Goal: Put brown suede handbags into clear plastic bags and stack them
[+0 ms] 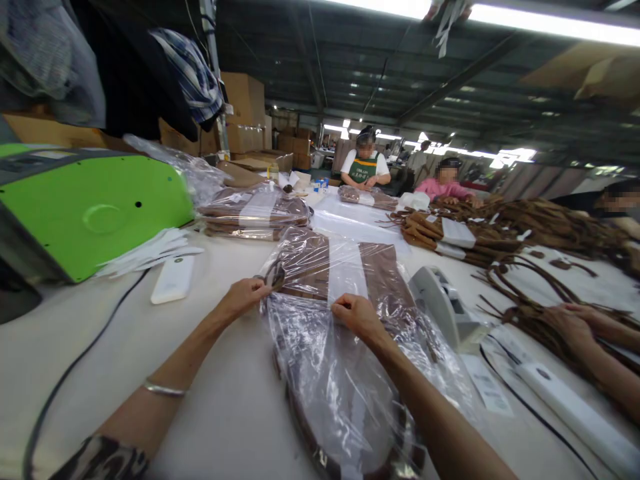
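Note:
A clear plastic bag [320,347] holding flat brown pieces with a white paper band [349,270] lies on the white table [220,373] in front of me. My left hand [243,295] pinches the bag's left edge, fingers closed on the film. At the bag's middle, just below the white band, my right hand [356,313] is closed on the plastic. A silver bangle [163,389] sits on my left forearm.
A bright green machine [95,207] stands at the left, with a white phone-like device [173,279] and a black cable [70,380] beside it. More bagged stacks [253,213] lie behind. A tape dispenser [445,303] and brown straps [525,227] fill the right, where another person's hand [570,327] rests. Other workers sit at the far end.

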The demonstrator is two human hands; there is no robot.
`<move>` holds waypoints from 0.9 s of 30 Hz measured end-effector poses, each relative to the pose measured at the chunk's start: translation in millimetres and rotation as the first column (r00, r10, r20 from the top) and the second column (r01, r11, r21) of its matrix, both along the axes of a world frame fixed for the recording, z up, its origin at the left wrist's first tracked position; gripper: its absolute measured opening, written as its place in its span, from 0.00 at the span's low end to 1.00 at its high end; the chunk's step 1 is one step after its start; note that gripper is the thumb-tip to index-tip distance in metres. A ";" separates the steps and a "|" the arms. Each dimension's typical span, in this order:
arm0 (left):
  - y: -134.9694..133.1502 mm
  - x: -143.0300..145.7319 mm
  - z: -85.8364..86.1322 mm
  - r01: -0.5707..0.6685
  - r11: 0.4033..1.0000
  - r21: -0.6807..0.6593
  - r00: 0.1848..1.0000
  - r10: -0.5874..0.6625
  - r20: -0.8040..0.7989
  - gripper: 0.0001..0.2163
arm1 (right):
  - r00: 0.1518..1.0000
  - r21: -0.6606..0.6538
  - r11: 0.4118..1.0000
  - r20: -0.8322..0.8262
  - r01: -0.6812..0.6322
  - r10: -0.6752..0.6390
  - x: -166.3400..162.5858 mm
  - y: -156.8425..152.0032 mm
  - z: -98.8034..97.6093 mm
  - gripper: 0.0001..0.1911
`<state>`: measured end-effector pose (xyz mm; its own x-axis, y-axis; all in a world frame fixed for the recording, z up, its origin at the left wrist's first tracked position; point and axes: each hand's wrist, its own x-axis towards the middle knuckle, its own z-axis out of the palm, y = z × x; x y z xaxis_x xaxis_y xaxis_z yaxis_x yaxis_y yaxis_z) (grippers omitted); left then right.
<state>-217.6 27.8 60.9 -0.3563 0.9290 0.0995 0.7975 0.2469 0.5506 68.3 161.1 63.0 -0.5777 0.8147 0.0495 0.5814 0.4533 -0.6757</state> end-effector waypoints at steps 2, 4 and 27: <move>-1.1 11.4 5.5 -0.068 0.992 0.102 0.973 0.089 -0.213 0.12 | 1.000 -0.036 0.999 0.002 -0.002 0.002 -1.5 0.9 -1.4 0.09; -0.1 31.3 13.1 -0.040 0.970 0.240 0.927 0.126 -0.353 0.07 | 1.000 -0.059 0.998 0.003 0.022 -0.022 -2.9 1.8 -1.5 0.07; 56.1 104.2 -19.2 0.141 0.964 0.226 0.990 -0.133 -0.051 0.05 | 0.719 0.145 0.704 -0.160 0.695 -0.676 255.7 75.5 63.3 0.19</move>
<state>-113.4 83.9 41.7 -0.2198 0.9198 0.3249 0.8345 0.0048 0.5510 324.0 236.7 126.3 0.1515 0.9538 0.2593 0.7231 0.0719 -0.6870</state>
